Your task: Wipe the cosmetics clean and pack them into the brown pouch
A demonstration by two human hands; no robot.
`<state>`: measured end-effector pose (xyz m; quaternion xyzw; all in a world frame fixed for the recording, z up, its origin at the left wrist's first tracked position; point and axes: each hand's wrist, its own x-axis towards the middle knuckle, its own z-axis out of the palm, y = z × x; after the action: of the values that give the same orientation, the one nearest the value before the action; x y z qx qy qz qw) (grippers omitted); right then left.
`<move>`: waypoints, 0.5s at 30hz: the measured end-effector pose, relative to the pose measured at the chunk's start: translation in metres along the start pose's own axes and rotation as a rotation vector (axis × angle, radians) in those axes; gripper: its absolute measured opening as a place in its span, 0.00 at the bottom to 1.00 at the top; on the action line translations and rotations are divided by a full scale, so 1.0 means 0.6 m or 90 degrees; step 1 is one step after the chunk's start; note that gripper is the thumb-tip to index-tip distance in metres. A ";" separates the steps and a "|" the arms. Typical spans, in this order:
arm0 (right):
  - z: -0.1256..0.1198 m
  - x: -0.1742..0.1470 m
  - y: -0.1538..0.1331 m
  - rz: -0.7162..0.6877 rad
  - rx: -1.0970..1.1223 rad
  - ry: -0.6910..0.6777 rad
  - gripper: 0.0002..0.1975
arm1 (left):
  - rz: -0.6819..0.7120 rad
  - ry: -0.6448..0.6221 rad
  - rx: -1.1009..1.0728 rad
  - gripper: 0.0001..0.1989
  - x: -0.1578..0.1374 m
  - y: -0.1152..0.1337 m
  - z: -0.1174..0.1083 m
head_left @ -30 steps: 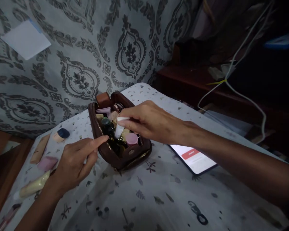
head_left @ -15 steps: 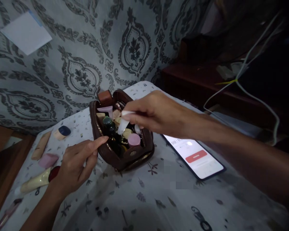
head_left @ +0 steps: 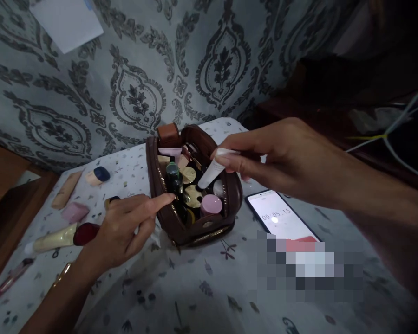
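Note:
A brown zip pouch [head_left: 195, 232] stands unzipped on the patterned cloth, packed with cosmetics. My right hand [head_left: 264, 148] is closed on a small white squeeze tube [head_left: 212, 174], pinched by its flat end and tilted down over the pouch's mouth. Inside sit a pink-lidded jar [head_left: 211, 204], gold round pieces [head_left: 193, 195], a dark bottle with a green top [head_left: 173, 170] and a pale pink tube [head_left: 170, 152]. My left hand [head_left: 125, 227] rests its stretched index finger on the pouch's near-left rim, thumb apart and the other fingers loosely bent, with nothing held.
On the left lie a beige tube [head_left: 67, 189], a navy-capped bottle [head_left: 98, 176], a pink sponge [head_left: 75, 212], a cream tube with a dark red cap [head_left: 55, 238] and a slim pink item [head_left: 12, 278]. Right of the pouch, a phone [head_left: 271, 208] shows a timer. The patterned wall [head_left: 139, 93] stands behind.
The view has shifted, so everything sits further right. My right hand has drawn the white tube up and toward the pouch's right side. My left finger stays at the rim.

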<state>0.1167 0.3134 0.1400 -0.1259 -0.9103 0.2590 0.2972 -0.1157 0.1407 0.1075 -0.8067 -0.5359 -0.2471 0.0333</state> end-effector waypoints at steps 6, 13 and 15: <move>0.012 0.034 -0.003 0.005 -0.105 -0.076 0.21 | 0.053 0.059 -0.023 0.26 -0.009 -0.014 0.017; 0.033 0.082 -0.010 0.036 -0.323 -0.227 0.17 | 0.052 0.068 -0.006 0.19 -0.008 -0.014 0.014; 0.033 0.092 -0.014 0.050 -0.358 -0.244 0.16 | 0.051 0.070 -0.002 0.19 -0.008 -0.014 0.014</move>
<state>0.0607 0.3196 0.1573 -0.1868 -0.9799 0.0278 0.0645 -0.1214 0.1427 0.0962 -0.8126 -0.5002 -0.2905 0.0717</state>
